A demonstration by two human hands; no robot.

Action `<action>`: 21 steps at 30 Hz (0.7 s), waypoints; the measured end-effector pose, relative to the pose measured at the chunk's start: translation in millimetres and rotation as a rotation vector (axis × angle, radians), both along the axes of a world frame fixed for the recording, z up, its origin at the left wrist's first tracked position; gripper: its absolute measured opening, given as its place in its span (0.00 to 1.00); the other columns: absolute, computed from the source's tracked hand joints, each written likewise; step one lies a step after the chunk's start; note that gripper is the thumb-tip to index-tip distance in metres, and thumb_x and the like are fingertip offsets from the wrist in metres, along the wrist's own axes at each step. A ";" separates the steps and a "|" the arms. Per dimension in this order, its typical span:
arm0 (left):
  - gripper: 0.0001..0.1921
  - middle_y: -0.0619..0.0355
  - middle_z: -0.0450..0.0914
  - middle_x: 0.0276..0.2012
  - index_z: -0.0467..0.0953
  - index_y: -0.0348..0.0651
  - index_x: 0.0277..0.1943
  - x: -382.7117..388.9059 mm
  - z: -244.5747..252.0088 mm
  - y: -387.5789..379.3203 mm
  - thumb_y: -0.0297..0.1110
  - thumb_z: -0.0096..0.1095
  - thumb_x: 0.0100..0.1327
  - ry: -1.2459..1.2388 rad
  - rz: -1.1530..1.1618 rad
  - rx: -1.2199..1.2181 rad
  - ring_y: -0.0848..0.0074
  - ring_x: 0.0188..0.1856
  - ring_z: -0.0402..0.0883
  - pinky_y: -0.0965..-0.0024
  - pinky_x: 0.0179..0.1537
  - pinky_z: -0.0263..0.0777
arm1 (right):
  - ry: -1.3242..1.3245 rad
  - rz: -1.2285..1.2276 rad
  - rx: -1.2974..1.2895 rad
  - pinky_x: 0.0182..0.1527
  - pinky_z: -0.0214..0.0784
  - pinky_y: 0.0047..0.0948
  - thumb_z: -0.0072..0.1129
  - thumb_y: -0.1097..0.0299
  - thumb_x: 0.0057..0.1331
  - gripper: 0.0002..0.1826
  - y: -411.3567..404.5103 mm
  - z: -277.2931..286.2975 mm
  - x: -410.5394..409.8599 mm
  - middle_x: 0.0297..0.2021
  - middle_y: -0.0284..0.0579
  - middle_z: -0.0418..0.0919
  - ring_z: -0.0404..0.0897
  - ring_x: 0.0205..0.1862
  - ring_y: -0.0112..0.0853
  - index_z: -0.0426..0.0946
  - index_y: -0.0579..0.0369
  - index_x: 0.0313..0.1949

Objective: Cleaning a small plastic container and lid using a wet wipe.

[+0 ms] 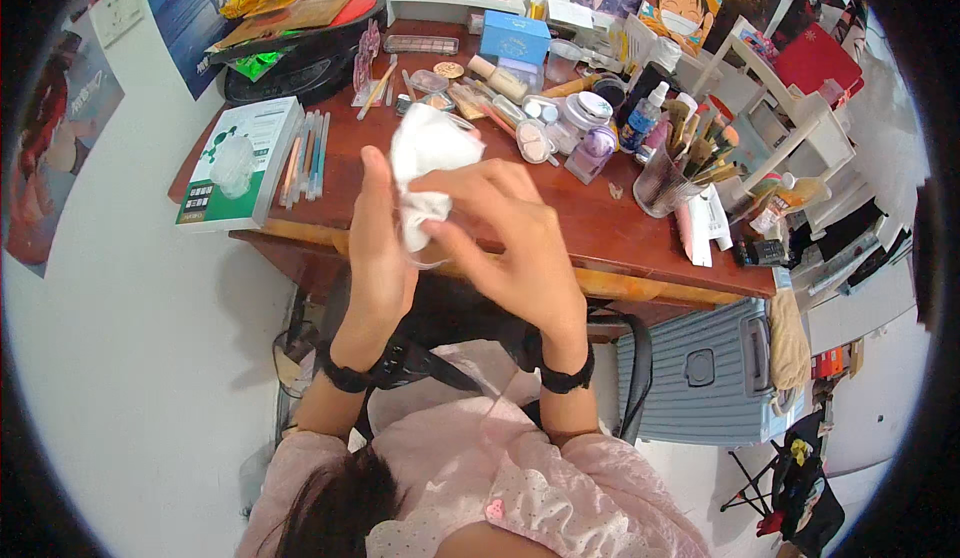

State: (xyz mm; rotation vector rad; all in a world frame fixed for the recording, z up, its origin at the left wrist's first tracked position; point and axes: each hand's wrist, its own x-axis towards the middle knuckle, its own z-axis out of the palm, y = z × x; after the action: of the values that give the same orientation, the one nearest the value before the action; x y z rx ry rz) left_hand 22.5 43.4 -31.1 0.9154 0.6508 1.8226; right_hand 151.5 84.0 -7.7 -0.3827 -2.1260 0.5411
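A white face mask, creased and with thin ear loops (431,142), is held up above the front part of the red-brown wooden desk (600,228). My left hand (375,243) stands upright along the mask's left side, its thumb raised; the fingers behind the mask are hidden. From the right, my right hand (510,235) pinches the mask's lower, crumpled part between thumb and fingers. Below it a loop hangs in a curve. Each wrist wears a black band.
Left on the desk lie a green and white box (240,160) and several slim pens (307,157). Cosmetics crowd the back, near a blue box (514,37). Rightward stand a glass of makeup brushes (664,183) and white tubes (699,232). A grey-blue suitcase (690,378) is below.
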 end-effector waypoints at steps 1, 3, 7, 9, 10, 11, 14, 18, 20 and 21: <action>0.36 0.54 0.76 0.54 0.65 0.34 0.62 0.8 0.1 0.1 0.62 0.33 0.72 -0.002 0.003 -0.001 0.73 0.56 0.75 0.68 0.57 0.68 | -0.005 -0.084 0.025 0.51 0.64 0.39 0.61 0.68 0.59 0.16 0.7 -0.9 1.8 0.39 0.46 0.77 0.73 0.45 0.44 0.77 0.51 0.48; 0.37 0.48 0.69 0.62 0.61 0.31 0.65 3.8 3.8 0.9 0.60 0.28 0.73 0.076 0.000 0.025 0.67 0.63 0.69 0.64 0.64 0.59 | 0.001 -0.131 0.022 0.50 0.66 0.39 0.61 0.70 0.58 0.15 0.8 2.0 4.1 0.39 0.46 0.77 0.74 0.45 0.45 0.78 0.51 0.46; 0.38 0.49 0.69 0.61 0.60 0.32 0.66 3.7 8.5 -4.0 0.62 0.28 0.73 0.103 -0.005 0.040 0.67 0.64 0.68 0.64 0.65 0.58 | 0.074 -0.266 0.117 0.51 0.67 0.39 0.61 0.74 0.56 0.14 -4.5 6.9 2.2 0.41 0.48 0.77 0.74 0.46 0.44 0.79 0.54 0.44; 0.38 0.49 0.69 0.62 0.59 0.33 0.67 2.1 9.4 -7.7 0.62 0.28 0.72 0.089 -0.062 0.038 0.67 0.64 0.68 0.64 0.65 0.58 | 0.091 -0.004 0.015 0.51 0.67 0.39 0.60 0.75 0.56 0.16 -6.7 6.4 0.8 0.44 0.49 0.76 0.74 0.47 0.44 0.78 0.55 0.46; 0.39 0.49 0.69 0.62 0.59 0.34 0.67 1.6 9.4 -8.7 0.63 0.29 0.72 0.072 -0.120 0.038 0.66 0.63 0.68 0.63 0.65 0.57 | 0.094 0.090 -0.142 0.51 0.66 0.39 0.60 0.75 0.56 0.16 -10.8 5.5 -0.4 0.44 0.50 0.76 0.73 0.48 0.44 0.78 0.54 0.46; 0.39 0.49 0.69 0.62 0.59 0.34 0.67 1.8 8.0 -8.0 0.63 0.29 0.72 0.072 -0.118 0.036 0.66 0.63 0.68 0.63 0.65 0.57 | 0.095 0.092 -0.143 0.51 0.66 0.39 0.60 0.75 0.56 0.16 -10.7 4.5 -2.0 0.44 0.50 0.76 0.73 0.48 0.44 0.78 0.54 0.46; 0.39 0.48 0.68 0.62 0.58 0.35 0.67 6.6 7.3 -6.2 0.65 0.28 0.71 0.068 -0.040 0.033 0.66 0.63 0.69 0.62 0.65 0.57 | 0.088 -0.008 0.065 0.54 0.64 0.40 0.60 0.73 0.57 0.17 -6.5 0.3 -2.6 0.48 0.50 0.75 0.72 0.51 0.45 0.77 0.53 0.48; 0.40 0.46 0.68 0.62 0.59 0.34 0.67 5.3 6.3 -5.5 0.65 0.26 0.71 0.046 -0.034 0.038 0.65 0.63 0.69 0.62 0.64 0.58 | 0.073 -0.025 0.074 0.49 0.73 0.35 0.63 0.75 0.56 0.21 -8.0 2.5 -7.2 0.54 0.48 0.73 0.72 0.57 0.40 0.77 0.53 0.52; 0.40 0.46 0.68 0.62 0.59 0.34 0.66 4.0 5.3 -4.6 0.66 0.26 0.71 0.040 -0.027 0.059 0.65 0.63 0.68 0.62 0.64 0.58 | 0.054 -0.011 0.062 0.50 0.74 0.33 0.64 0.74 0.57 0.23 -9.0 2.2 -7.2 0.56 0.48 0.71 0.71 0.58 0.39 0.75 0.52 0.54; 0.40 0.46 0.69 0.61 0.60 0.35 0.66 4.9 5.6 -4.8 0.66 0.26 0.71 0.016 -0.024 0.075 0.65 0.63 0.69 0.62 0.64 0.59 | 0.054 -0.010 0.062 0.50 0.74 0.33 0.64 0.74 0.57 0.23 -10.8 3.1 -8.2 0.56 0.48 0.71 0.71 0.58 0.39 0.75 0.52 0.54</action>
State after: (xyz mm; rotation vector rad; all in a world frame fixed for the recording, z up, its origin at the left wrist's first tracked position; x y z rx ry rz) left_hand 27.4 38.6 -25.5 0.9843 0.5827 1.8304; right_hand 143.2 73.2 -4.6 -0.3404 -2.0828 0.4730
